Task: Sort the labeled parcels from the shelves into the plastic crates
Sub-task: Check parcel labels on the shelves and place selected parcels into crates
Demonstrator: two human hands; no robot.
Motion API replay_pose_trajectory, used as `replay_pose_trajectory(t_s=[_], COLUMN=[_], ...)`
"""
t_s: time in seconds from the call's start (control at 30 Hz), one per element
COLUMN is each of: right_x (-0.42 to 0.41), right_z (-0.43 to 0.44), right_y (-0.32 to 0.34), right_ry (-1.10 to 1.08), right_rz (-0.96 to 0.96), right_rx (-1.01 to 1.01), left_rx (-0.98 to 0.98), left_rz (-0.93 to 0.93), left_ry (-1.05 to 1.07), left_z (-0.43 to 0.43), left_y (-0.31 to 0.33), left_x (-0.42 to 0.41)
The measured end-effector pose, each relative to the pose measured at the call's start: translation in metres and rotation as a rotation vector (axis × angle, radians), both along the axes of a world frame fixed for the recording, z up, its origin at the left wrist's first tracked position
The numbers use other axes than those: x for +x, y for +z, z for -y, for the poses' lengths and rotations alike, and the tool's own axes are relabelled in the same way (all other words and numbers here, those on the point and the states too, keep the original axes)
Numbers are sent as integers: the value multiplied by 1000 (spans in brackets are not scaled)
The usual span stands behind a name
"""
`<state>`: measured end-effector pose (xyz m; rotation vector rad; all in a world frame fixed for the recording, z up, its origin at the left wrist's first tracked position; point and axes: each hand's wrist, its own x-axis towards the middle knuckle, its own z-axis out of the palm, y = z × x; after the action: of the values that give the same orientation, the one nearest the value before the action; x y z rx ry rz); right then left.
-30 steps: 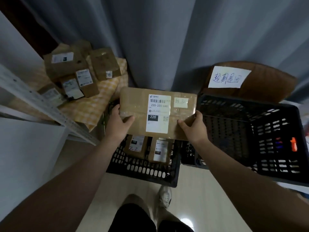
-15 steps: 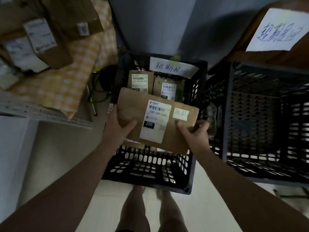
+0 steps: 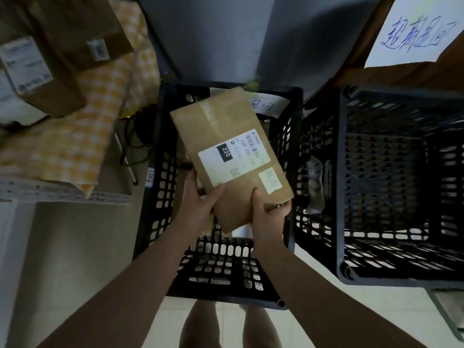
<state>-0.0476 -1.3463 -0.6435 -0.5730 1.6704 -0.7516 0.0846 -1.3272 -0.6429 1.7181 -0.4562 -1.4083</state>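
Both hands — left hand (image 3: 200, 202), right hand (image 3: 268, 209) — grip flat kraft parcel (image 3: 226, 146) above perforated crate (image 3: 160, 172).

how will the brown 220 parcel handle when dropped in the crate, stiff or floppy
Probably fairly stiff: the parcel looks flat though the left hand and right hand grip only its near end. Likely light, held out that way. Its smooth wrap may slide.

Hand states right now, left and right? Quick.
Left hand: grips the near edge of the flat brown cardboard parcel with a white 220 label.
Right hand: grips the same parcel's near right corner.
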Motion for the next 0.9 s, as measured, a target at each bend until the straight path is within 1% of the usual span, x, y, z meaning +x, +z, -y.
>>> replay_pose_trajectory(t_s=[0.07,0.1,0.17,0.2,0.23,0.27,0.3,0.37,0.5,0.6,0.7,0.77,0.8,0.87,0.9], right_x=[-10,-17,-27,-30,-32,-34,-36,-37,-25,-15,-10,-6,-5,-5,-5], right_z=[1,2,5,8,11,15,19,28,47,56,59,55,52,47,46], right_y=[1,-1,-9,-13,-20,-25,-31,-39,-55,-74,-95,-104,-107,-109,-108], right_ry=[186,320,674,878,1062,1200,1282,1316,1317,1252,1148,1092,1053,996,986], right_rz=[-246,-370,-602,-696,-760,-803,-838,-872,-890,-911,-890,-883,-867,-822,-801], right_rx=[-73,-170,-367,-387,-349,-288,-230,-162,-107,-15,43,43,45,49,46], left_rx=[-14,2,28,26,22,20,19,25,66,80,12,-15,-45,-144,-175], left_rz=[26,31,42,58,75,83,81,97,211,377,538,623,714,975,1077], left_ry=[-66,-96,-164,-208,-252,-286,-307,-323,-247,-354,-530,-720,-859,-1132,-1215], left_z=[4,8,18,24,30,38,45,59,87,100,93,80,72,60,59], left_y=[-10,-15,-25,-29,-34,-39,-47,-63,-99,-122,-130,-130,-130,-131,-133], left_x=[6,9,12,11,9,6,4,-1,-6,-9,-6,2,6,10,10])
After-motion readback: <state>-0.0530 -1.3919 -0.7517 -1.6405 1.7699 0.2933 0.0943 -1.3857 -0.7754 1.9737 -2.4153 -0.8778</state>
